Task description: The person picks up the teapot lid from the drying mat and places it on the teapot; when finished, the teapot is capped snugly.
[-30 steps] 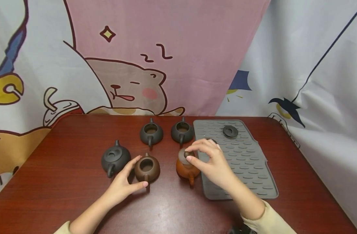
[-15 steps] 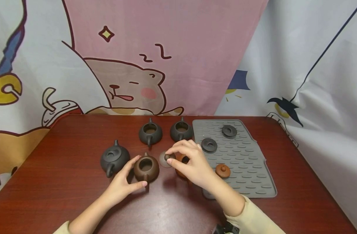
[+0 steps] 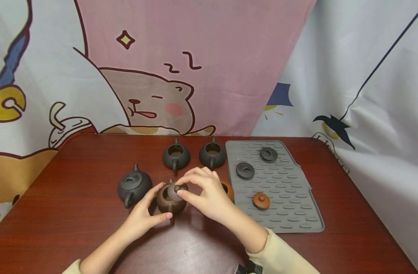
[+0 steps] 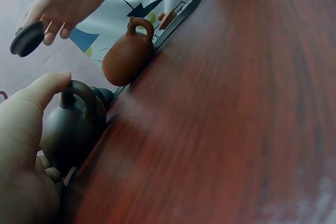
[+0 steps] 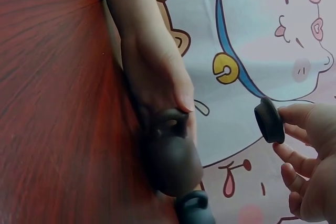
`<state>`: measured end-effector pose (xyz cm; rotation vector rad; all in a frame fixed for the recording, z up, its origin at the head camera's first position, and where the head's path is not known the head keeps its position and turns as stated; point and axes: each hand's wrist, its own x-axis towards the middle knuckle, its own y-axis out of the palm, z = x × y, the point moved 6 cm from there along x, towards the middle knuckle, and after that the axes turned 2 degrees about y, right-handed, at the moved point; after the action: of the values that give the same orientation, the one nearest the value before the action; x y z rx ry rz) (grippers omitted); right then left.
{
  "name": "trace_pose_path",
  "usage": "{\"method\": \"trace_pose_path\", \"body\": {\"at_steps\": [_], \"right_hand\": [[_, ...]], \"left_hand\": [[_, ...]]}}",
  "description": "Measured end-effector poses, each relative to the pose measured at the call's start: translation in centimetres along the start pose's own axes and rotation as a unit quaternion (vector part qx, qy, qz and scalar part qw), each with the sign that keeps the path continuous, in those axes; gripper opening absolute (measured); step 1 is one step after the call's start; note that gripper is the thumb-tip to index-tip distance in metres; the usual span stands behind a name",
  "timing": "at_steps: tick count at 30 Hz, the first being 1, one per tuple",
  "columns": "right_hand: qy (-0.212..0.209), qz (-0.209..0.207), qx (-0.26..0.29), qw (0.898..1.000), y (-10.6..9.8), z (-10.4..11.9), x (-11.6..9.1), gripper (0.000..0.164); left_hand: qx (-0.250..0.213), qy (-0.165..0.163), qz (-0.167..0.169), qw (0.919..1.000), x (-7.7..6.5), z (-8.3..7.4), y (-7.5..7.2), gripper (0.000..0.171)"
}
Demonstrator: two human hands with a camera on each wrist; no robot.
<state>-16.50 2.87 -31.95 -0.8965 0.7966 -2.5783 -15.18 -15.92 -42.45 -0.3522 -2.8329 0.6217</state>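
My left hand [image 3: 144, 217] holds a small brown teapot [image 3: 171, 207], with fingers on its far left side and the thumb by its handle. The teapot's mouth faces up and is partly covered from view. My right hand [image 3: 207, 196] pinches a brown teapot lid [image 3: 173, 193] by its knob, over the right part of that mouth. In the right wrist view the lid [image 5: 269, 121] is held in the air, apart from the brown teapot [image 5: 176, 163]. An orange-brown teapot [image 4: 128, 56] without its lid stands behind the right hand, mostly hidden in the head view.
A lidded dark teapot [image 3: 134, 186] stands close left of the left hand. Two lidless dark teapots [image 3: 176, 156] stand at the back. On the right, a grey mat [image 3: 281, 213] carries two dark lids [image 3: 245, 170] and an orange lid [image 3: 261, 201].
My right hand has lifted the brown lid from over the orange-brown teapot and carried it left to above the brown teapot. The left hand has stayed in place.
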Motion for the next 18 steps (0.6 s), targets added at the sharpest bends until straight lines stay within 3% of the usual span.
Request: {"method": "trace_pose_path", "body": {"at_steps": [18], "right_hand": [[0.039, 0.026, -0.039, 0.998, 3.7, -2.3, 1.0, 0.016]], "left_hand": [[-0.006, -0.006, 0.004, 1.0, -0.1, 0.0, 0.0, 0.089]]}}
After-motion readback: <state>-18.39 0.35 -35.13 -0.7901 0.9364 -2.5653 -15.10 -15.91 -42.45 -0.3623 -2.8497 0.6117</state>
